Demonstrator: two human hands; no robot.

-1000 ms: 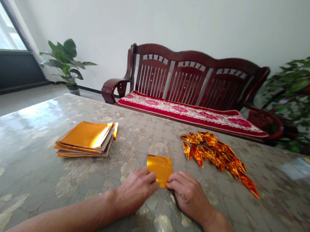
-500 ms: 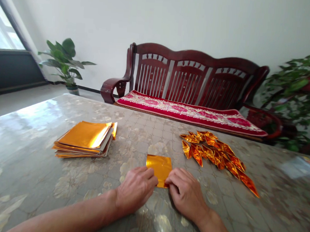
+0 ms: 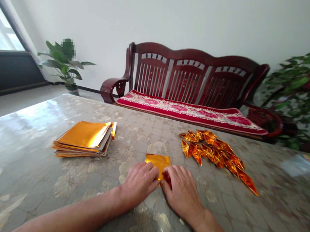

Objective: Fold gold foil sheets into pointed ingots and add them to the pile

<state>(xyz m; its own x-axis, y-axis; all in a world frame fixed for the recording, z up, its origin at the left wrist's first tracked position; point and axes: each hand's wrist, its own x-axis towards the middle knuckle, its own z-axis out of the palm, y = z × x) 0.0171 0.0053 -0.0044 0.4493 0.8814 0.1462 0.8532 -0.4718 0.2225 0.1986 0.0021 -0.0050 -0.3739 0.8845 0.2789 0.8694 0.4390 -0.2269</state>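
Observation:
A square sheet of gold foil paper (image 3: 158, 161) lies on the table in front of me. My left hand (image 3: 139, 183) and my right hand (image 3: 180, 192) rest side by side on its near edge, fingers curled and pinching the paper against the table. The near part of the sheet is hidden under my fingers. A stack of flat gold sheets (image 3: 85, 139) sits to the left. A pile of several folded gold paper pieces (image 3: 216, 155) lies to the right.
The table (image 3: 34, 171) has a glossy patterned cover. Behind it stands a dark wooden bench (image 3: 192, 79) with a red cushion. Potted plants stand at the far left (image 3: 64, 63) and at the right (image 3: 299, 98).
Both hands have moved forward and closer together over the gold sheet, covering more of its near edge. The visible part of the sheet has shrunk.

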